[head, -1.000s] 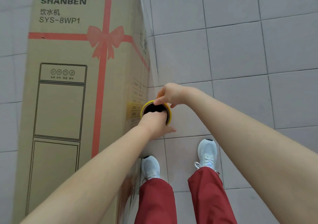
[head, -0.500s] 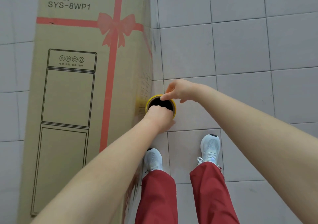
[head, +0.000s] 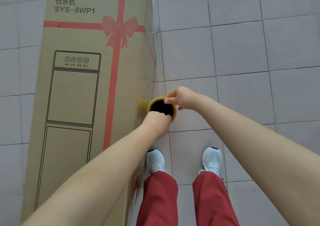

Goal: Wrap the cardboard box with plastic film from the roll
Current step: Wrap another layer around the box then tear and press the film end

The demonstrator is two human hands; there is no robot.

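Observation:
A tall cardboard box (head: 81,95) printed with a red ribbon and a water dispenser drawing stands on the tiled floor at the left. Right beside its right side, the plastic film roll (head: 174,115) stands upright, seen end-on as a yellow ring around a dark hollow core. My left hand (head: 156,123) grips the roll's near rim with fingers down inside the core. My right hand (head: 181,98) pinches the far rim from above. Clear film (head: 155,55) shimmers along the box's right edge.
Grey floor tiles (head: 242,52) spread out to the right of the box. My white shoes (head: 155,159) and red trousers (head: 213,201) are directly below the roll, close to the box's base.
The view has shifted so the box and roll sit a little further right in the frame. Both hands have kept their grip on the roll, staying beside the box's right side.

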